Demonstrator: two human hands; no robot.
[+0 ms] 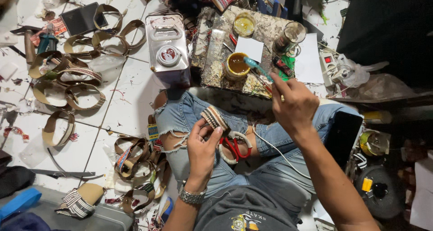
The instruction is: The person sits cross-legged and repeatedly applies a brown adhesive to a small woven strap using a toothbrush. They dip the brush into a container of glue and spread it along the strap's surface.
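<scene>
Nearest the lens: left hand [201, 150] on the lap, fingers [212, 138] curled and pinched on a striped woven fabric strap [214, 117], just above red-handled scissors [234, 146] lying on the jeans. Right hand [294, 105] raised, fingers [282, 89] closed tight on a turquoise-handled brush [256, 67], tip reaching toward the round tin of brown glue [237, 65] just beyond. Best done, probably, with a light load of glue, strap end held flat and taut under the thumb, drips kept off the denim.
</scene>
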